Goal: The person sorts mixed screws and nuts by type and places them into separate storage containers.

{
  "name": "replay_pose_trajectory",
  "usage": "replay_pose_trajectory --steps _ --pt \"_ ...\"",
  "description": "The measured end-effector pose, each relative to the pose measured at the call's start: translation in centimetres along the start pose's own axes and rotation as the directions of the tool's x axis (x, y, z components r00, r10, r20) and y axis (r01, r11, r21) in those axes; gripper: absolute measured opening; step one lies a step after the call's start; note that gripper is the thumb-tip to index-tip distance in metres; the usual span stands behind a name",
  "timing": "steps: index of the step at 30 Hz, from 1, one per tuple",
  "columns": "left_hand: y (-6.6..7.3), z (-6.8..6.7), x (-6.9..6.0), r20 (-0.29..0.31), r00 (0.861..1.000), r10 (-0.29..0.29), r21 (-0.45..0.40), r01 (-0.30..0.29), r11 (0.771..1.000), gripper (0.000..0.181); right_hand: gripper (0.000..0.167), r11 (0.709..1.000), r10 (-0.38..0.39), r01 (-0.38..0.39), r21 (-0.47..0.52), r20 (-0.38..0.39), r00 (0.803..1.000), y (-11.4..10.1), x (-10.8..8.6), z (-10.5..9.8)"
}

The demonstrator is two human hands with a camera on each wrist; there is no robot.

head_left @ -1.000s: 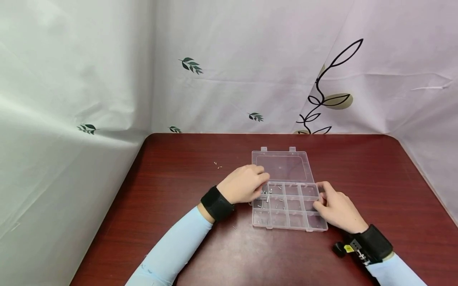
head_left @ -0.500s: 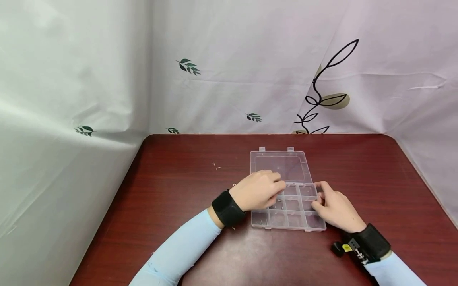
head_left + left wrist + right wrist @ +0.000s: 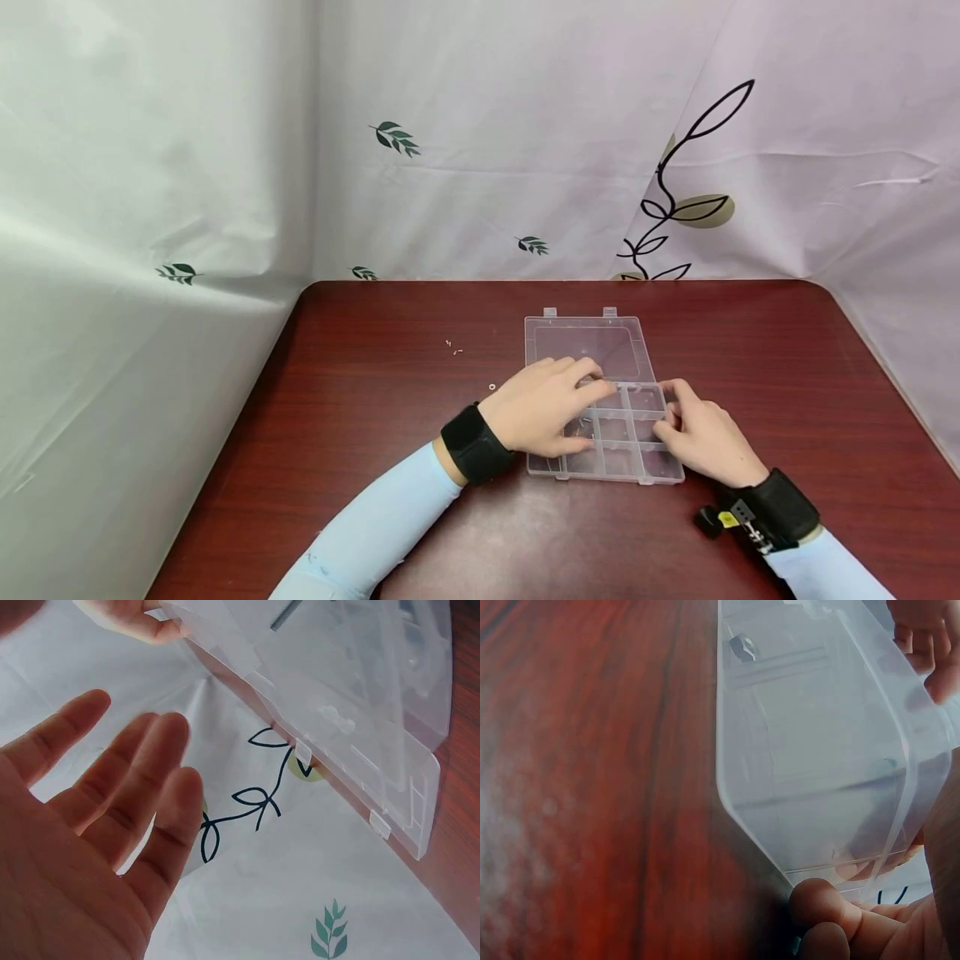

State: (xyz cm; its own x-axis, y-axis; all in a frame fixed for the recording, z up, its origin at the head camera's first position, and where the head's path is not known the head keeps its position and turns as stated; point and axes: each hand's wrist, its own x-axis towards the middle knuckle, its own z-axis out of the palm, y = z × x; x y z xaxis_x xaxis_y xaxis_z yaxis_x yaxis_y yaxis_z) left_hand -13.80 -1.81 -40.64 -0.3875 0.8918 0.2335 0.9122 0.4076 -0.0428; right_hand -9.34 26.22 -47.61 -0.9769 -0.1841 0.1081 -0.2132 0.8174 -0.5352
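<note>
A clear plastic compartment box [image 3: 618, 458] stands on the table with its lid [image 3: 592, 342] laid back toward the far edge. My left hand [image 3: 543, 408] hovers over the box's left compartments, palm down, fingers spread. The left wrist view shows its fingers [image 3: 142, 780] extended and nothing held in them. My right hand [image 3: 708, 437] grips the box's right side wall, thumb near the rim. In the right wrist view its fingertips [image 3: 825, 907] touch the box's corner. Small metal screws [image 3: 286, 613] lie in some compartments; my left hand hides several of them.
On the dark red table [image 3: 375, 400], a small ring-shaped washer [image 3: 492, 387] lies left of the box. Several tiny pieces [image 3: 457, 352] lie farther back. A pale patterned curtain [image 3: 480, 167] hangs behind and at the sides.
My left hand has moved right over the box, and its curled fingers have spread apart. The right hand has kept its hold on the box's side.
</note>
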Motion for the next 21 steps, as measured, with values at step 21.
replay_pose_trajectory --steps 21 --pt "-1.8 -0.2 -6.8 -0.011 0.999 -0.043 -0.007 0.043 0.999 0.06 0.038 1.0 -0.012 0.012 -0.006 -0.014 1.0 0.0 -0.1 0.1"
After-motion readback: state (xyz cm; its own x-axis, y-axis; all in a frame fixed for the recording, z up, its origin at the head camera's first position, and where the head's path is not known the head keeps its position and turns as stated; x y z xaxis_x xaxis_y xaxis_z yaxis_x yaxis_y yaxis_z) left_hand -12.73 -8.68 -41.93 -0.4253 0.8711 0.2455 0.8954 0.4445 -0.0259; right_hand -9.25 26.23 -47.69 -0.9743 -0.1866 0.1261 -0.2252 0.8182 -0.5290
